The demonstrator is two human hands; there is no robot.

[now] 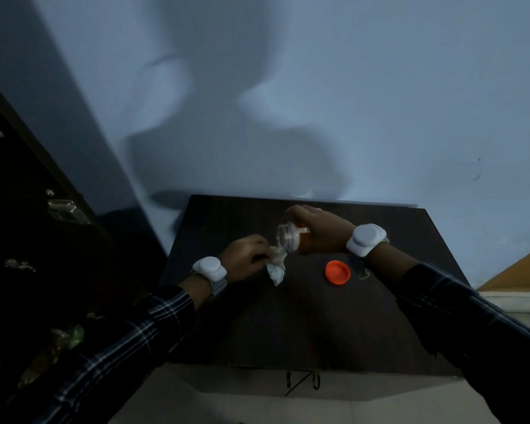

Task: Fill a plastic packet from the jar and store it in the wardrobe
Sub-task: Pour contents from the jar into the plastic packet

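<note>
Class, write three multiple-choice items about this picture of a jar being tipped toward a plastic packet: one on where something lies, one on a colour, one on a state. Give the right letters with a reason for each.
1. Where is the lid?
A. On the table, right of the packet
B. Screwed on the jar
C. In the left hand

2. What colour is the lid?
A. Blue
B. Orange
C. White

3. How is the jar held?
A. Upright on the table
B. Tipped on its side, mouth toward the packet
C. Upside down on the floor

Answers:
1 A: it lies on the dark table, apart from both hands.
2 B: it shows bright orange.
3 B: the right hand holds it sideways, its open mouth at the packet that the left hand grips.
</note>
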